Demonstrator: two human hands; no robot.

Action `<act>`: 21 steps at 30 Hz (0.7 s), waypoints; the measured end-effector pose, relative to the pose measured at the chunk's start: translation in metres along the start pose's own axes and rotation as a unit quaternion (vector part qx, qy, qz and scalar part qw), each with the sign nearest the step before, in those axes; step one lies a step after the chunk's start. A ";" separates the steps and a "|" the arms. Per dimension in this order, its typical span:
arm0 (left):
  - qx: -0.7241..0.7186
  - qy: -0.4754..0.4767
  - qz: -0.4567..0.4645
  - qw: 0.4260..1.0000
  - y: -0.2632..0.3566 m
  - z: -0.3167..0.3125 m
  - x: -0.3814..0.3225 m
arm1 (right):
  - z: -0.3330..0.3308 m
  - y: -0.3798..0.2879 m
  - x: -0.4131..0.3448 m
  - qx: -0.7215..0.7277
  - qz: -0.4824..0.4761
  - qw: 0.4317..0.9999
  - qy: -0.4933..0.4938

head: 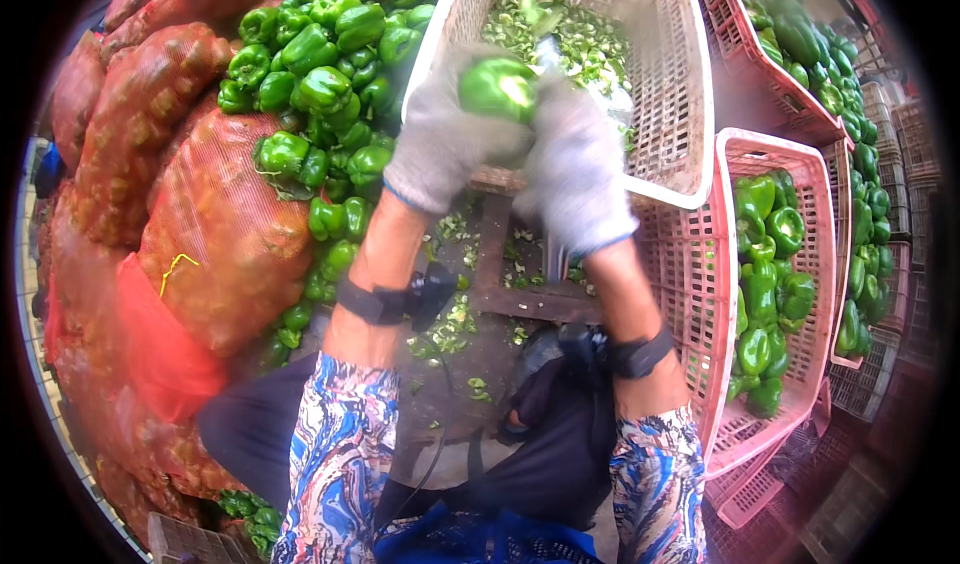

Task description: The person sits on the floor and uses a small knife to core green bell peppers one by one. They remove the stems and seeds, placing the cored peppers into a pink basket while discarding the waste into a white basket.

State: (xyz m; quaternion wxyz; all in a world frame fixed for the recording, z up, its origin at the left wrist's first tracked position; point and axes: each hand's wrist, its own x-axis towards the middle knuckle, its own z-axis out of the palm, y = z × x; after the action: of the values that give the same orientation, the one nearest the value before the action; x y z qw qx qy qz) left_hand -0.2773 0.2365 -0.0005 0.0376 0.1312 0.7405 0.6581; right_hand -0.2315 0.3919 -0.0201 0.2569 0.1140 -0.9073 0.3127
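Observation:
My left hand (457, 125), in a grey knit glove, holds a green bell pepper (497, 89) above the near end of a white plastic crate (697, 76). My right hand (577, 155), gloved too and blurred, is closed against the pepper's right side. A blurred metal blade (549, 54) juts up from this hand; its handle is hidden by the glove. Pale green pepper cores and scraps (585, 39) lie inside the white crate. Whole green peppers (326, 88) are heaped to the left of my left hand.
Red mesh sacks (225, 219) fill the left side. At right, a pink plastic crate (724, 264) holds green peppers (761, 286), with more filled crates beyond. A dark frame (536, 305) stands below the white crate, and scraps (450, 328) litter the floor.

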 end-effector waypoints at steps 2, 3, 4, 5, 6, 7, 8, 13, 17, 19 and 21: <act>0.018 -0.006 0.046 0.999 -0.009 -0.004 -0.006 | 0.003 0.008 0.015 0.116 0.064 0.988 0.075; 0.022 -0.001 0.064 0.998 -0.012 -0.008 -0.006 | 0.006 0.013 0.020 0.178 0.091 0.973 0.116; 0.031 -0.001 0.053 0.998 -0.010 -0.012 -0.006 | -0.011 -0.009 0.023 0.321 0.253 0.911 0.055; 0.040 -0.001 0.042 0.998 -0.005 -0.015 -0.006 | -0.018 -0.022 0.026 0.445 0.401 0.801 -0.013; 0.028 -0.015 0.031 0.999 -0.011 -0.004 -0.003 | -0.031 -0.018 0.020 0.468 0.443 0.765 0.006; 0.028 -0.013 0.041 0.999 -0.008 -0.009 -0.004 | -0.038 -0.025 0.021 0.506 0.477 0.719 0.015; 0.029 -0.012 0.050 0.998 -0.006 -0.015 -0.005 | -0.040 -0.029 0.019 0.486 0.489 0.724 -0.007; 0.000 -0.019 0.073 0.997 -0.018 -0.011 -0.007 | -0.051 -0.031 -0.008 0.337 0.489 0.797 -0.107; -0.035 -0.020 0.070 0.997 -0.011 -0.017 -0.012 | -0.059 -0.046 -0.014 0.238 0.381 0.878 -0.164; 0.021 -0.010 0.093 0.995 -0.006 -0.020 -0.013 | -0.063 -0.046 -0.020 0.143 0.321 0.920 -0.176; 0.073 0.006 0.113 0.991 -0.001 -0.023 -0.022 | -0.070 -0.052 -0.025 0.082 0.282 0.937 -0.189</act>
State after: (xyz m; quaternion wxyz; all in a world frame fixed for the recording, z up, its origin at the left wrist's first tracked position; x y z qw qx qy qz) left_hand -0.2618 0.2087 -0.0006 -0.0508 0.2125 0.7674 0.6028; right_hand -0.1634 0.3964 0.0398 -0.0279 -0.0692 -0.9051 0.4187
